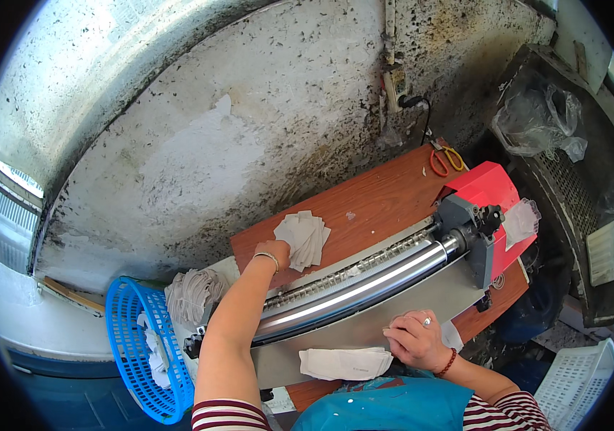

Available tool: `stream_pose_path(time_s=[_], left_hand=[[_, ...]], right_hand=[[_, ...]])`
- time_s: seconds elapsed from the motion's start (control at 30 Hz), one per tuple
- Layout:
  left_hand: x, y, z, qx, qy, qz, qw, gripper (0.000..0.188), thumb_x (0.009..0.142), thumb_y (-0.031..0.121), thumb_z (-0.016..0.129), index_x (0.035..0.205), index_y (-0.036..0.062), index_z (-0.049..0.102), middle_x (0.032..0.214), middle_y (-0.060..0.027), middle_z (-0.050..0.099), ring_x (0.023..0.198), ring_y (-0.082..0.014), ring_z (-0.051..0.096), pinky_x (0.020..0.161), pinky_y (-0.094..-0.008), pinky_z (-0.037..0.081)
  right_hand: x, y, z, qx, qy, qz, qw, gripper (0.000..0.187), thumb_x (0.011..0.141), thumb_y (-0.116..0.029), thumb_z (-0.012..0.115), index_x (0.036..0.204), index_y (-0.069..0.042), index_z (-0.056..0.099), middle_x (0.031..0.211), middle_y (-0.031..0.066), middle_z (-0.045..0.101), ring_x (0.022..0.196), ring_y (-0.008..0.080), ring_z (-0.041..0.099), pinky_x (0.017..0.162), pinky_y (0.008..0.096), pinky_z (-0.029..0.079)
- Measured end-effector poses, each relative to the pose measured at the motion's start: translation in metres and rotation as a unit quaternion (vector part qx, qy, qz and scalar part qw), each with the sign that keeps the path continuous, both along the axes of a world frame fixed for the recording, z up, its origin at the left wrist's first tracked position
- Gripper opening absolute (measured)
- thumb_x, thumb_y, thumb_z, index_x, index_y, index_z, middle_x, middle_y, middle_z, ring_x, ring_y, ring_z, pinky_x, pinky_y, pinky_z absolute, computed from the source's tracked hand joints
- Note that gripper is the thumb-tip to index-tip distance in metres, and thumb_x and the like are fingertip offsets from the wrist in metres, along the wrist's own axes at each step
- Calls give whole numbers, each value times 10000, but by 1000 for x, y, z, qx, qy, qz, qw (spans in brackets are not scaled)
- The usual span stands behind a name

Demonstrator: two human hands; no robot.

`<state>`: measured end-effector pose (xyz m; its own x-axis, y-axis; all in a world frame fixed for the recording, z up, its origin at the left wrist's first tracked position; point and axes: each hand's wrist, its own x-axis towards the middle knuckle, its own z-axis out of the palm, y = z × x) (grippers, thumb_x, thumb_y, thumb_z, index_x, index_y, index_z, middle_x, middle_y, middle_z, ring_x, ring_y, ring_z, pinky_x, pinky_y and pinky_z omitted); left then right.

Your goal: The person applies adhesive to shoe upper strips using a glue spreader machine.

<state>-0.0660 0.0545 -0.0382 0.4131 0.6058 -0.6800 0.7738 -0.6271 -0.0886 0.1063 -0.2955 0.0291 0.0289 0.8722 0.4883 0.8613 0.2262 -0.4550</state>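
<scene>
My left hand (276, 253) reaches over a metal roller machine (354, 287) to a fanned pile of off-white flat pieces (305, 233), paper or cloth. Its fingers are closed at the near edge of the pile and partly hidden. My right hand (418, 339), with a ring, is curled over the machine's front metal plate (371, 327), fingertips drawn together; whether anything tiny is between them I cannot make out. Just left of it, a long off-white folded piece (345, 363) lies along the plate's near edge. The smooth roller runs between my two hands.
A blue plastic basket (117, 352) with white pieces stands at left, beside a bundle of off-white pieces (196, 294). Scissors (447, 159) lie at the brown board's (371, 190) far end. A red housing (486, 190) caps the machine's right end. A white basket (576, 381) stands lower right.
</scene>
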Motion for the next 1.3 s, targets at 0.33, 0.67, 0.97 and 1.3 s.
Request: stream_pose_path(time_s=[0.33,0.67,0.97,1.3], left_hand=[[3,-15,30,18,-30,-43,998,319,782,204,609,1076,82,577,1073,-155,627,1025,-309,595,858,-399,469],[12,-22,29,21,-5,-63,998,388,793,171,577,1176,108,564,1161,-136,602,1076,-278,574,901,-381,455],[20,-39,50,78,-201,-51,975,277,770,175,556,1032,121,628,921,-134,660,881,-294,627,766,-405,493],[34,-72,69,46,-285,-68,955,267,777,179,545,1025,122,626,851,-106,664,805,-281,630,729,-396,493]], right_hand=[[-23,4,24,-101,24,109,989,335,716,-235,709,1003,-100,601,993,42,548,938,212,536,821,373,374],[-40,-3,19,-76,31,71,994,291,725,-202,703,973,-86,604,935,38,550,881,208,542,796,369,376],[-46,2,14,-44,40,73,996,176,732,-141,691,884,-89,618,878,26,551,845,198,548,755,338,385],[-31,6,24,-58,19,20,998,110,756,-78,660,825,-80,574,836,48,582,760,240,566,697,358,404]])
